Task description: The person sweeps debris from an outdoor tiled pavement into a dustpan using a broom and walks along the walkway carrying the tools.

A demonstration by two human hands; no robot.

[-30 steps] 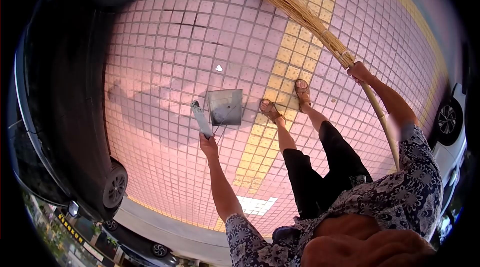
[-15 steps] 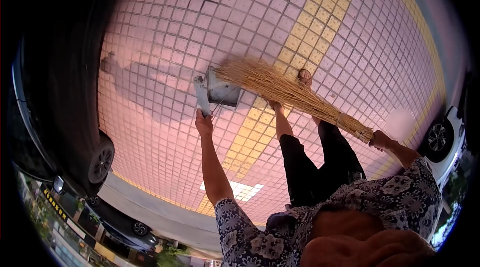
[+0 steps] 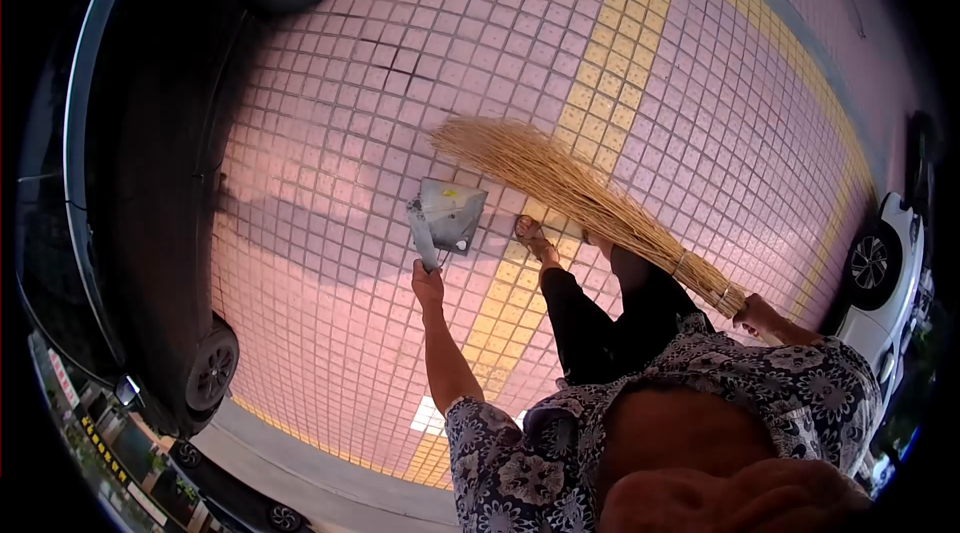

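My left hand [image 3: 428,283] is closed around the upright handle of a grey metal dustpan [image 3: 462,221]. Inside the pan lie a small yellow bit and a small white bit, too small to name. On the right, my right hand [image 3: 757,317] grips the bound end of a long straw broom [image 3: 600,203]. The broom slants across in front of my legs, and its spread bristles fan out beyond the dustpan, apart from it. Whether the bristle tips touch the ground, I cannot tell.
Pink paving tiles [image 3: 500,43] with a yellow tile strip [image 3: 615,53] cover the ground. A dark car [image 3: 150,183] stands close along the left. At the right edge is a white car [image 3: 893,283]. My sandalled foot [image 3: 530,233] is between dustpan and broom.
The dustpan has come nearer my body and turned, showing more of its inside. My feet have stepped along the paving, and more of the dark car shows. Both hands keep their holds.
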